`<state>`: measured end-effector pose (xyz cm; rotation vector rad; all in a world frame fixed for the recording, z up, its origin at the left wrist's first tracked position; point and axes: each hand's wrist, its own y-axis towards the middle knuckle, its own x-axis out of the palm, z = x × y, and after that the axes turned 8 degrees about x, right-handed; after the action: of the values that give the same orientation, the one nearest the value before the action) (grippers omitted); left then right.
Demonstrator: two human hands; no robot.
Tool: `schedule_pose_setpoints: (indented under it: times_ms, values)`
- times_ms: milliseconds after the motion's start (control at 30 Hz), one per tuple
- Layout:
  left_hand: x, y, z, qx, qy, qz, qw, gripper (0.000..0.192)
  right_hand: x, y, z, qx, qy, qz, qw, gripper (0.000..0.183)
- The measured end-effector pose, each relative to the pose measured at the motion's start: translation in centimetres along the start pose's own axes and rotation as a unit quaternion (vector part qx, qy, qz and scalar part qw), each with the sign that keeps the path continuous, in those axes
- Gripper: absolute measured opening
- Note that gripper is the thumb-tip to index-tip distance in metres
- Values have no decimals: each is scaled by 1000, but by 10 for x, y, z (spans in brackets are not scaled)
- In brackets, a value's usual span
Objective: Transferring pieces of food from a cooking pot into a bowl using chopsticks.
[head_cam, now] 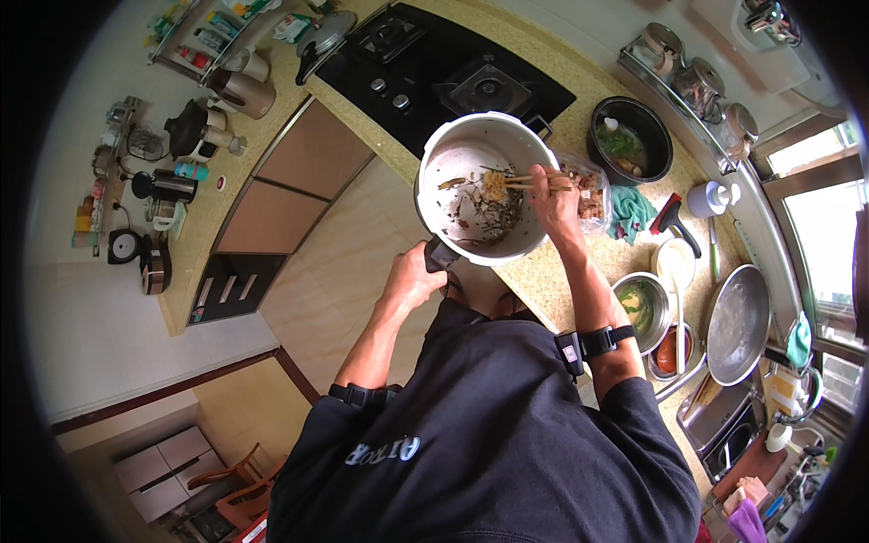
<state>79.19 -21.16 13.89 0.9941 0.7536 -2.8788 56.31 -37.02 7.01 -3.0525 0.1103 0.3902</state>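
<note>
My left hand (411, 275) grips the black handle (441, 256) of a large silver metal pot (451, 142), which is tilted so that its inside faces me. My right hand (557, 203) holds a pair of wooden chopsticks (526, 182), their tips inside the pot at a yellowish clump of food (495, 184). Dark dried bits (485, 214), like twigs or spices, lie on the pot's bottom and side. Just behind my right hand, partly hidden by it and the pot, a clear plastic container (606, 207) holds reddish-brown pieces of food (590, 193) on the counter.
A black gas hob (421, 75) lies beyond the pot. On the speckled counter (536, 282) at right are a dark pot with greens in liquid (628, 146), a teal cloth (630, 212), a steel pot (641, 309), a wok (738, 326) and a sink (719, 421). Another person's hand (747, 492) shows lower right.
</note>
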Motion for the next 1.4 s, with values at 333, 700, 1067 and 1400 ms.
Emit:
schedule_pose_setpoints:
  times_ms: [333, 700, 1067, 1400]
  values:
    - [1, 0, 1, 3, -2, 2, 1000, 31, 9, 2, 1, -74, -20, -3, 997, 29]
    - [3, 2, -11, 16, 15, 15, 1000, 33, 11, -3, -15, -62, 10, -19, 998, 30]
    - [1, 1, 2, 12, 4, 7, 1000, 30, 14, 7, 6, -64, -57, -12, 996, 28]
    - [2, -1, 0, 2, -15, 0, 1000, 31, 7, 5, 0, -63, -39, -29, 997, 28]
